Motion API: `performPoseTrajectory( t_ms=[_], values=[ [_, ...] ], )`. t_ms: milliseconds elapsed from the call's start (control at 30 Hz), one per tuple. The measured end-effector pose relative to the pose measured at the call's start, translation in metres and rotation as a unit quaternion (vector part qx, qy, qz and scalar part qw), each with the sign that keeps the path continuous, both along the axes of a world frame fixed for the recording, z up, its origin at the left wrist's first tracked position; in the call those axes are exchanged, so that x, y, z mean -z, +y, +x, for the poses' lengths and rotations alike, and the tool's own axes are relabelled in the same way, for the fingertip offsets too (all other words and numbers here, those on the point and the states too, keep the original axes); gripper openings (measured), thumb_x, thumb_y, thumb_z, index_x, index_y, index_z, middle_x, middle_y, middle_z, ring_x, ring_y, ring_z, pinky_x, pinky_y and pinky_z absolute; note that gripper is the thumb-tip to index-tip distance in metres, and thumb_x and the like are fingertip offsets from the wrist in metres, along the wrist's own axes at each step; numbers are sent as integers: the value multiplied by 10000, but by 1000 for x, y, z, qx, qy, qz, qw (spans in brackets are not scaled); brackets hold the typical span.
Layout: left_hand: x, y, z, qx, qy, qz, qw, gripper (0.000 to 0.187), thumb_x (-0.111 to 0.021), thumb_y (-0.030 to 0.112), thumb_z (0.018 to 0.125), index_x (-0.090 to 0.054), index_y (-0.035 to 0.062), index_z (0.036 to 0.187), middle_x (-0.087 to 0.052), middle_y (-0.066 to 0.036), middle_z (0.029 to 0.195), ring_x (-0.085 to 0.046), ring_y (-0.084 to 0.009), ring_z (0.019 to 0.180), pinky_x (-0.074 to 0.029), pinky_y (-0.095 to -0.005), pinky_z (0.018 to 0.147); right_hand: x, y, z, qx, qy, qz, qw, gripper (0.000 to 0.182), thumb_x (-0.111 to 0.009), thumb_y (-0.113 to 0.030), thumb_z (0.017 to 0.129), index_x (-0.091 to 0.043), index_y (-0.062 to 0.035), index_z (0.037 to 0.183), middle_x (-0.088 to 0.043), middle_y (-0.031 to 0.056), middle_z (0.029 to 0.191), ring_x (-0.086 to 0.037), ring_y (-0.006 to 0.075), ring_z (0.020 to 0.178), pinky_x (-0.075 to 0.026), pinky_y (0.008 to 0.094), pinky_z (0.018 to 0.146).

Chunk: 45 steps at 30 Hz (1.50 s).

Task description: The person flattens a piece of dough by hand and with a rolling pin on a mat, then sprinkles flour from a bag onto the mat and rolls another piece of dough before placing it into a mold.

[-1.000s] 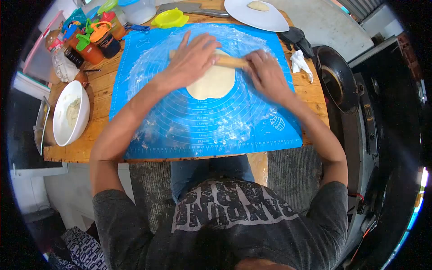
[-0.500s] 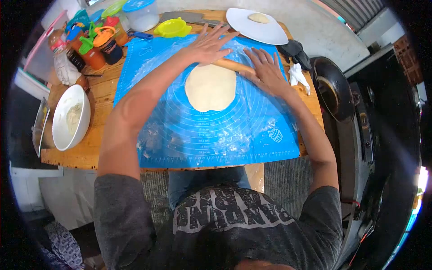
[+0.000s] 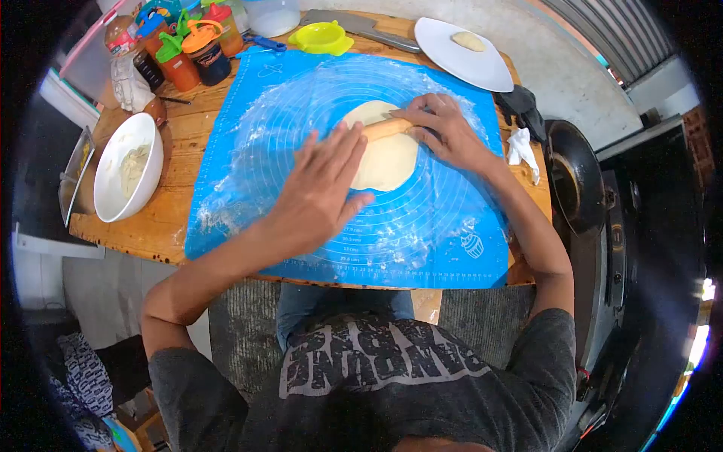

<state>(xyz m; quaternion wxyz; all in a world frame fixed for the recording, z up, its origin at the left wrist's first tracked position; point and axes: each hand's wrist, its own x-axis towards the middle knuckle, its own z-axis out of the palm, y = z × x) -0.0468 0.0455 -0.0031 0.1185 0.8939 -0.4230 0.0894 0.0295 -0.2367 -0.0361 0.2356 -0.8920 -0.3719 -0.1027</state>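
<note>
A flat, roundish sheet of pale dough (image 3: 387,164) lies on a blue measuring mat (image 3: 263,162) dusted with flour. Across its upper part rests a wooden rolling pin (image 3: 385,129), tilted up to the right. My left hand (image 3: 316,184) is over the pin's left end, palm down with the fingers stretched out and slightly blurred. At the other end, my right hand (image 3: 444,132) has its fingers bent around the pin's tip, which they partly hide.
A white bowl with dough (image 3: 109,177) stands at the left, below several sauce bottles (image 3: 207,56). Along the back are a yellow-green strainer (image 3: 321,38), a cleaver (image 3: 361,27) and a white plate (image 3: 482,66). A dark wok (image 3: 576,177) sits at the right.
My left hand has come down and toward me, and my right hand has curled its fingers at the pin's end. The pin has moved from the dough's far edge onto it. The camera view has shifted.
</note>
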Motion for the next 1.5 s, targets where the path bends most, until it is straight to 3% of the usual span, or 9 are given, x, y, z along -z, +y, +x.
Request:
performPoseTrajectory(
  t_ms=[233, 433, 600, 733, 900, 1000, 1167, 1333, 1500],
  values=[
    [16, 0, 13, -52, 8, 22, 998, 868, -568, 460, 905, -226, -147, 1422, -171, -340, 1507, -180, -431, 1426, -138, -549, 1153, 17, 30, 26, 80, -73, -78, 991, 510, -231, -424, 1024, -391, -212, 1460, -346, 150, 1502, -213, 370, 1433, -21, 683, 1106],
    [24, 8, 57, -118, 30, 25, 992, 860, -455, 524, 951, -167, -107, 1459, -152, -324, 1524, -136, -425, 1442, -76, -557, 1158, 22, 49, 83, 108, -32, -141, 984, 509, -260, -422, 1018, -387, -203, 1459, -365, 166, 1489, -261, 379, 1408, -79, 691, 1093],
    [8, 18, 98, -215, 164, 24, 962, 822, -363, 567, 974, -168, -45, 1486, -208, -305, 1520, -146, -429, 1441, -55, -552, 1160, 9, 52, 101, 10, 33, 7, 999, 477, -480, -417, 964, -522, -161, 1364, -438, 175, 1423, -398, 359, 1325, -274, 551, 1097],
    [11, 29, 94, -196, -14, -65, 978, 620, -500, 382, 957, -350, -19, 1404, -438, -270, 1366, -390, -416, 1300, -264, -511, 1084, 6, 34, 97, -64, 7, -22, 998, 447, -665, -337, 873, -615, -98, 1247, -544, 178, 1290, -513, 325, 1212, -456, 434, 962],
    [-2, -10, 72, -163, -95, -211, 959, 353, -620, 130, 859, -564, -6, 1180, -592, -179, 1090, -562, -342, 1032, -437, -435, 863, 28, 13, 98, -1, -9, 95, 995, 364, -636, -242, 871, -625, -6, 1148, -609, 213, 1129, -579, 364, 1045, -465, 446, 874],
    [4, -21, 73, -119, -8, -98, 988, 284, -604, 163, 877, -622, -5, 1105, -597, -162, 1074, -567, -335, 1039, -458, -436, 869, 22, -20, 80, 91, -38, 84, 992, 331, -615, -179, 869, -612, 16, 1136, -611, 243, 1053, -593, 396, 964, -466, 451, 850],
    [34, -37, 107, -205, -47, -26, 977, 251, -598, 207, 885, -682, 12, 1018, -614, -150, 1027, -585, -338, 999, -475, -444, 883, 46, -70, 34, 197, -95, 75, 973, 339, -613, -122, 834, -606, 1, 1150, -603, 241, 981, -588, 415, 953, -470, 497, 840],
    [16, -56, 91, -244, 0, 19, 970, 215, -609, 220, 881, -725, 50, 940, -638, -138, 1028, -612, -325, 970, -492, -439, 847, 36, -73, 14, 252, -172, -15, 952, 335, -640, -183, 821, -650, -51, 1129, -619, 185, 1017, -579, 322, 980, -451, 467, 835],
    [10, -52, 103, -274, 44, -13, 961, 194, -670, 233, 823, -749, 69, 891, -692, -117, 938, -660, -293, 875, -517, -405, 781, 16, -42, -3, 175, -159, 33, 971, 340, -646, -211, 838, -650, -66, 1146, -621, 156, 1027, -575, 323, 991, -436, 459, 860]
  ],
)
